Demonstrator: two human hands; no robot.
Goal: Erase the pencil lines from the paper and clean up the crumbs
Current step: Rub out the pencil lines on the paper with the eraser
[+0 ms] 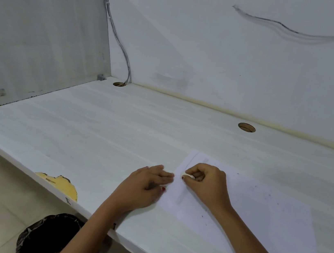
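A white sheet of paper (pixel 247 204) lies on the white desk (pixel 96 133), at the right of the view. Faint grey pencil bands (pixel 182 197) run along its left part. My right hand (pixel 207 185) pinches a small white eraser (pixel 188 175) and holds it down on the paper near the left edge. My left hand (pixel 145 185) lies flat with straight fingers, pressing on the paper's left edge. Dark crumbs (pixel 260 191) are scattered over the sheet.
Two round cable holes (pixel 246 127) (pixel 119 84) sit near the back wall, and a cable (pixel 118 40) runs down into the left one. A grey side panel (pixel 42 29) closes the desk's left end. The front edge has a chipped yellow patch (pixel 63 185).
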